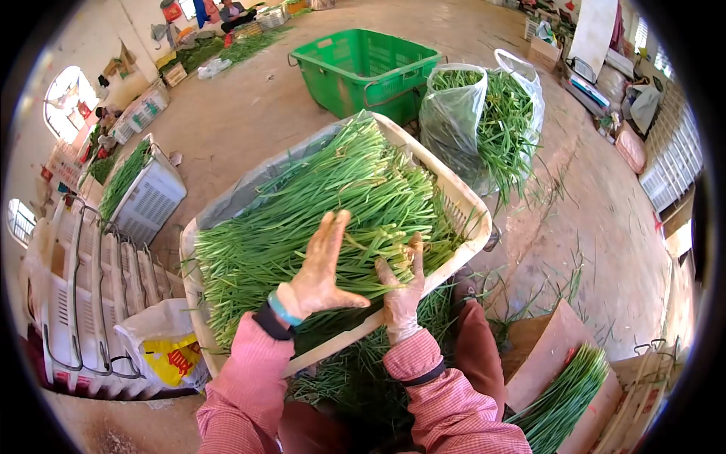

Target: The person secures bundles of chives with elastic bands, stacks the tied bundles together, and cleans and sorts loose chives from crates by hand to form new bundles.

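Observation:
A pale plastic crate lined with a grey sheet stands in front of me, heaped with long green chives. Their pale cut ends point to the right. My left hand is open over the near part of the heap, fingers spread and thumb out to the right. Against the cut ends near the crate's front right rim is my right hand, with thumb and forefinger apart; its other fingers are partly hidden. Neither hand visibly holds a bundle.
Beyond the crate stand a green basket and a clear plastic bag of greens. At left are stacked white crates and a white-yellow bag. Chives lie on cardboard at lower right. People sit far back.

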`<action>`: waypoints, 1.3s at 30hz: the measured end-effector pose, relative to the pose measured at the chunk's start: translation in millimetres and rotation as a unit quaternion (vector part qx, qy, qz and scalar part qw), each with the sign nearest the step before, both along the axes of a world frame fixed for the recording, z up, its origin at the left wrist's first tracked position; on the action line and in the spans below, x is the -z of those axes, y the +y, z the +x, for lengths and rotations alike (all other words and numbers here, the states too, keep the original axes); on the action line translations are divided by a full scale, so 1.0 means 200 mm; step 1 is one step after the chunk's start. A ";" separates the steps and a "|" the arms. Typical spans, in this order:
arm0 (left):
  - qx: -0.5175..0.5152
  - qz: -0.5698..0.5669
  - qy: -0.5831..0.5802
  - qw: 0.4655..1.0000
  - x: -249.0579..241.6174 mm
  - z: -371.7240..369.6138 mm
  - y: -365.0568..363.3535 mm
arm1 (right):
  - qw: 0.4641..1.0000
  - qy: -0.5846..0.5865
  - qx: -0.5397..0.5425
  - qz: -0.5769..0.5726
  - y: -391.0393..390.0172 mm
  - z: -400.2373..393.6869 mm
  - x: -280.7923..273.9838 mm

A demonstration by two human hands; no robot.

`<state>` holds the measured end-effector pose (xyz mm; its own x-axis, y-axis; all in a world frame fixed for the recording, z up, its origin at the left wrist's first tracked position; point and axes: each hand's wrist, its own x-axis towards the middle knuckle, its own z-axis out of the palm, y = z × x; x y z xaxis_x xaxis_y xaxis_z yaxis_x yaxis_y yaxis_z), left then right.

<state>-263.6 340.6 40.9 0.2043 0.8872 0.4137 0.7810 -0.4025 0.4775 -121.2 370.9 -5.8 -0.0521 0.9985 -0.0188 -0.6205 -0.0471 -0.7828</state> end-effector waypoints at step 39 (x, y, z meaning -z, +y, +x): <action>-0.058 0.235 -0.575 0.781 -1.16 -0.32 -0.96 | 0.808 -0.526 0.056 0.261 0.53 0.30 -0.05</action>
